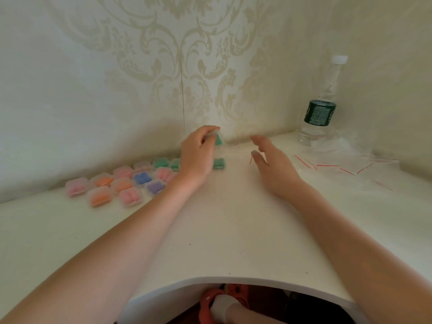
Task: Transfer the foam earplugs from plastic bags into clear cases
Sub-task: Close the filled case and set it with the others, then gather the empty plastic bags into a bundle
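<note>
Now, left hand: the left hand [198, 153] reaches toward the desk's far edge by the wall, fingers curled round a clear case [217, 138] with green foam earplugs inside, lifted just above the surface.
Right hand: the right hand [272, 163] hovers beside it with fingers spread and relaxed, holding nothing, palm turned inward; it is blurred.
Held case: whether its lid is closed cannot be told.
Filled cases: a cluster of filled cases [121, 184] lies along the far-left part of the desk near the wall, touching or just beside one another in loose rows; pink, orange, blue, purple and green earplugs show through them.
Nearest green case: one green case [219, 163] sits on the desk just right of the left hand, below the held one.
Plastic bags: a heap of clear plastic bags [346, 164] with red seal lines lies in the far-right corner of the desk, well apart from the cases; whether any earplugs are left in them cannot be told.
Bottle: a clear water bottle [320, 106] with a dark green label and white cap stands upright in the far-right corner, just behind the bags.
Desk: the white desk [222, 230] has a curved near edge; under it a foot in a white sock and red sandal [211, 302] shows.
Wall: patterned cream wallpaper [175, 54] rises behind the far edge.
</note>
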{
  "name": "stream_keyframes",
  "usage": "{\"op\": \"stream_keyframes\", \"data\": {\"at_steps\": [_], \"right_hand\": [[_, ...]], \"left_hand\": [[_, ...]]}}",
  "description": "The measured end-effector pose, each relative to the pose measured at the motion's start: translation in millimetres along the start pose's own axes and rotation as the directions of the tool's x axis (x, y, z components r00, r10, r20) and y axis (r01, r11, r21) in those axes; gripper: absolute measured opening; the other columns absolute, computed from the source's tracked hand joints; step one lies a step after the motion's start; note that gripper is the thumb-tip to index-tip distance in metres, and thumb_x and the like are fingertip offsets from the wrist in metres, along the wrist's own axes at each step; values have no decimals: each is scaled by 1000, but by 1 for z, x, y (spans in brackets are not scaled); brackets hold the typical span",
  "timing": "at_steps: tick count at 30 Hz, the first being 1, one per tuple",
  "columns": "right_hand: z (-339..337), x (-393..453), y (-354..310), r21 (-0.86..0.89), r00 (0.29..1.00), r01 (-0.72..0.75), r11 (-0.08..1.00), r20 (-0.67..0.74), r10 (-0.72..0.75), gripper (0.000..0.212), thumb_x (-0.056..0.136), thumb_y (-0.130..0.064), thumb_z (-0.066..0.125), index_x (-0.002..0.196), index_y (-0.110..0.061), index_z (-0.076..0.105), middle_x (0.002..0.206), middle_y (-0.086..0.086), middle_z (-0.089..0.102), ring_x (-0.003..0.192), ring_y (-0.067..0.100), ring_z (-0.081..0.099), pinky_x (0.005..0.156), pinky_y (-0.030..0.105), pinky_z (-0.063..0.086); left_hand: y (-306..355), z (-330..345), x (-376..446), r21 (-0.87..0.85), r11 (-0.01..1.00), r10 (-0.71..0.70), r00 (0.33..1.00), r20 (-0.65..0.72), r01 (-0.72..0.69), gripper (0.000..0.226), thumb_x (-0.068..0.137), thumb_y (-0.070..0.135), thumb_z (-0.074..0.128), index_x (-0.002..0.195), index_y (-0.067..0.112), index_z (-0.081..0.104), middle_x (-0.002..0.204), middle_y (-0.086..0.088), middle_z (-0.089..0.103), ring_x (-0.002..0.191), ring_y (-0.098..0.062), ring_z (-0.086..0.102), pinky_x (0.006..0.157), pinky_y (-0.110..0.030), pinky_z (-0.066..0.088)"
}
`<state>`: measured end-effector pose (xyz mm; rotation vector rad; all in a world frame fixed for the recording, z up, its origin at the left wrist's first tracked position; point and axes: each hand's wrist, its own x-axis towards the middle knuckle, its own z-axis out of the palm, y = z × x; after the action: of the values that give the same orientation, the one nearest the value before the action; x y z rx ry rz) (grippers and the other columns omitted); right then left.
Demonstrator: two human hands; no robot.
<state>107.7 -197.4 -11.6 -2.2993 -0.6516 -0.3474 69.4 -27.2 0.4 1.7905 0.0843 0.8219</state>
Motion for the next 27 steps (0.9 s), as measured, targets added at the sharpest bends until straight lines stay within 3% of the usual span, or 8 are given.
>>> {"op": "stream_keyframes", "data": {"at_steps": [2, 4, 6, 9, 15, 20, 24, 27], "right_hand": [[7, 1, 7, -222, 985, 58, 973, 171, -20, 49, 101, -28, 38, 148, -29, 26, 152, 0, 34, 140, 21, 29, 110, 40, 28], [10, 1, 8, -303, 967, 54, 951, 252, 26, 47, 101, -34, 36, 148, -34, 28, 151, -3, 37, 143, 18, 24, 113, 43, 25], [10, 4, 7, -291, 977, 21, 957, 211, 42, 42, 99, -37, 41, 141, -35, 41, 133, -3, 54, 133, 21, 38, 107, 40, 31], [7, 3, 2, -297, 991, 33, 954, 135, 8, 35, 95, -39, 50, 128, -35, 56, 116, -3, 57, 116, 21, 45, 96, 38, 38], [3, 2, -1, -266, 999, 19, 964, 54, -5, 18, 92, -25, 55, 101, -26, 71, 90, -4, 51, 91, 18, 54, 76, 32, 44], [-10, 4, 5, -146, 976, -49, 988, -218, 16, 20, 91, -13, 55, 103, -20, 69, 91, -3, 50, 82, 14, 50, 69, 28, 37], [-34, 1, 16, -155, 850, -72, 985, -527, -21, 22, 91, -7, 54, 105, -12, 70, 99, 7, 56, 95, 26, 52, 69, 30, 39], [-49, -4, 38, -192, 802, -173, 966, -596, 26, 24, 89, -1, 53, 105, -5, 71, 98, 12, 53, 98, 29, 45, 72, 33, 38]], "left_hand": [[-2, -1, 1, -30, 999, -19, 1000, -1, 19, 28, 93, 5, 42, 89, 16, 67, 91, 5, 64, 91, -14, 57, 80, -30, 43], [-2, 1, -3, 20, 1000, 6, 995, 96, -8, 33, 92, 1, 39, 79, 19, 64, 90, -2, 66, 90, -14, 57, 80, -26, 40], [-5, 2, -6, 216, 971, 41, 961, 272, -102, 32, 93, 4, 40, 86, 19, 68, 98, -5, 68, 97, -16, 58, 85, -26, 40], [-9, 3, -10, 508, 796, 71, 884, 461, -329, 30, 96, 17, 41, 109, 17, 68, 108, -6, 65, 109, -21, 49, 90, -31, 36], [-12, 4, -11, 614, 689, 108, 893, 437, -384, 29, 95, 26, 46, 105, 15, 71, 106, 0, 58, 107, -20, 39, 90, -29, 34], [-15, 3, -11, 591, 688, 194, 891, 410, -422, 22, 93, 18, 50, 103, 12, 69, 105, -3, 61, 107, -23, 43, 90, -33, 37], [-4, 22, -20, 515, 690, 322, 852, 413, -510, 22, 92, 10, 51, 106, 7, 67, 106, -9, 66, 107, -28, 53, 92, -35, 37], [7, 55, -34, 444, 689, 320, 790, 523, -573, 28, 95, 14, 48, 119, 7, 62, 116, -11, 63, 117, -27, 51, 98, -34, 32]]}}
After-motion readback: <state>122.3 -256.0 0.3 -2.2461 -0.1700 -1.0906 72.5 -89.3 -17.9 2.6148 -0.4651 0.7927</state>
